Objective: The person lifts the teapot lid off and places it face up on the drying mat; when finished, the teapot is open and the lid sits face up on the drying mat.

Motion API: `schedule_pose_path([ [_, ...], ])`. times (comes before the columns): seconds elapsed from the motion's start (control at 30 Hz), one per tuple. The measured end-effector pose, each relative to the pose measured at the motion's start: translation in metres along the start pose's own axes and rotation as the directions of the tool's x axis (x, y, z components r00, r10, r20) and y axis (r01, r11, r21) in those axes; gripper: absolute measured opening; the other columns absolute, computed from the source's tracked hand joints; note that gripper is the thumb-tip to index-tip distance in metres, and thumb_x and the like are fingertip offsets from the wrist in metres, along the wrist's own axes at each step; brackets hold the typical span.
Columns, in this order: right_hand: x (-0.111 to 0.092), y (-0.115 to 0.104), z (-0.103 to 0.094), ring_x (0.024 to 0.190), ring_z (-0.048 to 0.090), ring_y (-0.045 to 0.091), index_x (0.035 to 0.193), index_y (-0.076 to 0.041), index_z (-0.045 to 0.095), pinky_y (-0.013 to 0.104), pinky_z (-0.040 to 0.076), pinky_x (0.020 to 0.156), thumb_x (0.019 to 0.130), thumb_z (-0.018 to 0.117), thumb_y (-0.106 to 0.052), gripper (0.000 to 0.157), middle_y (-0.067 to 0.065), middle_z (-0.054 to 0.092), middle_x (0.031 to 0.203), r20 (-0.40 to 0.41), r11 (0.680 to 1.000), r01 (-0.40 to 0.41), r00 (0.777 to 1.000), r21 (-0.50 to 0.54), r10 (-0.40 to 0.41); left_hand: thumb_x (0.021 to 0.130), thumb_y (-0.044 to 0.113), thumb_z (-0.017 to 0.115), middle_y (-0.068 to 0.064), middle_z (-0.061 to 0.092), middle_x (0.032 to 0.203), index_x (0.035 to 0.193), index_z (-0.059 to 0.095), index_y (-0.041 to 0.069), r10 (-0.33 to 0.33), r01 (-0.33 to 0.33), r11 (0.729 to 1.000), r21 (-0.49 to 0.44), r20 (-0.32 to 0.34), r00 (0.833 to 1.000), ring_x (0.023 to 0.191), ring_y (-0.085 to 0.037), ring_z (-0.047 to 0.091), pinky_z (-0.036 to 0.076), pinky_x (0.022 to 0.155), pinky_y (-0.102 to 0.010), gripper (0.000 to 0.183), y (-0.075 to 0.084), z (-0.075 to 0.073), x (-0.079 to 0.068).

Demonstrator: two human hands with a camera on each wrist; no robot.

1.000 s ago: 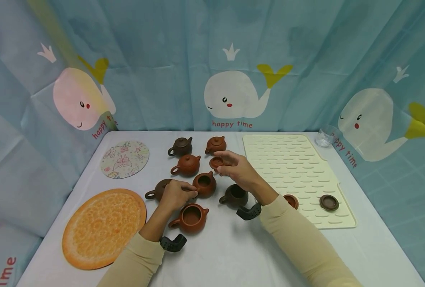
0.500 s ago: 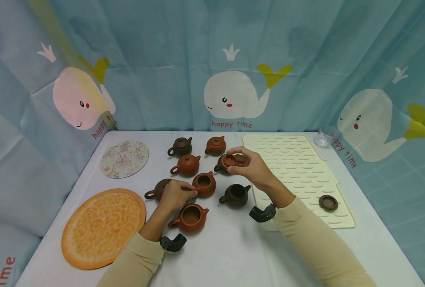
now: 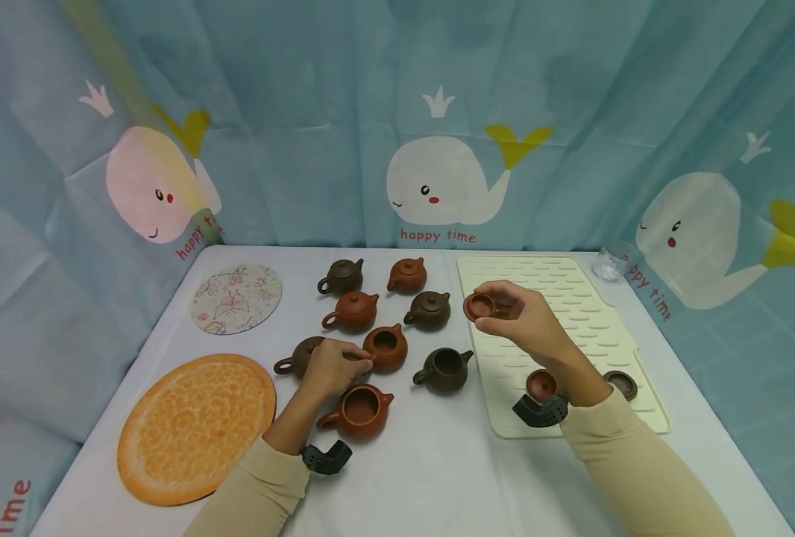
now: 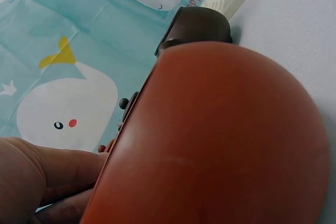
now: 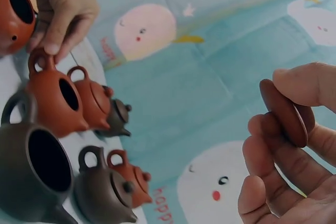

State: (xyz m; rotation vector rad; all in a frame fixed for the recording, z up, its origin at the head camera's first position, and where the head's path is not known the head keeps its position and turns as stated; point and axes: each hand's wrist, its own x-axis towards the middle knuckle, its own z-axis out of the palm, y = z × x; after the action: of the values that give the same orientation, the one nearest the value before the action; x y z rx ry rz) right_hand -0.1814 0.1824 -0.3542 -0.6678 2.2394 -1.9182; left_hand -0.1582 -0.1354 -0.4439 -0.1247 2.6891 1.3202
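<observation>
My left hand pinches the handle of a lidless red clay teapot that stands on the table. Between thumb and fingers my right hand holds a red teapot lid, raised over the left edge of the cream mat; its underside faces the head camera. Another lidless red teapot stands nearest the front and fills much of the left wrist view. A dark lidless teapot is at the right. Partly behind my left hand sits a dark teapot.
Several lidded teapots, such as a red one and a dark one, stand farther back. On the mat lie a red lid and a dark lid. A glass, a round bread-patterned mat and a floral disc lie around.
My right hand has moved rightward with the red lid, from near the back teapots to over the mat. The left hand has stayed at its teapot's handle.
</observation>
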Motion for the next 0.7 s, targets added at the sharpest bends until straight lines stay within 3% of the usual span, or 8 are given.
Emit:
schedule_pose_path([
  [0.33, -0.022, -0.006, -0.032, 0.096, 0.064, 0.020, 0.123, 0.006, 0.056, 0.030, 0.053, 0.076, 0.083, 0.071, 0.008, 0.042, 0.011, 0.063, 0.109, -0.071, 0.998, 0.052, 0.996, -0.038, -0.055, 0.084, 0.017, 0.077, 0.002, 0.068, 0.089, 0.088, 0.078, 0.015, 0.035, -0.035, 0.999, -0.001, -0.004, 0.999, 0.075, -0.017, 0.056, 0.047, 0.064, -0.033, 0.005, 0.001, 0.000, -0.002],
  [0.7, -0.044, -0.001, -0.064, 0.097, 0.064, 0.016, 0.125, 0.008, 0.054, 0.024, 0.051, 0.077, 0.085, 0.066, 0.012, 0.042, 0.010, 0.061, 0.111, -0.135, 0.997, 0.070, 0.988, -0.042, -0.075, 0.084, 0.017, 0.077, 0.002, 0.068, 0.090, 0.089, 0.078, 0.015, 0.029, -0.029, 1.000, 0.004, -0.003, 1.000, 0.074, -0.017, 0.056, 0.047, 0.064, -0.032, 0.005, 0.001, -0.001, -0.001],
])
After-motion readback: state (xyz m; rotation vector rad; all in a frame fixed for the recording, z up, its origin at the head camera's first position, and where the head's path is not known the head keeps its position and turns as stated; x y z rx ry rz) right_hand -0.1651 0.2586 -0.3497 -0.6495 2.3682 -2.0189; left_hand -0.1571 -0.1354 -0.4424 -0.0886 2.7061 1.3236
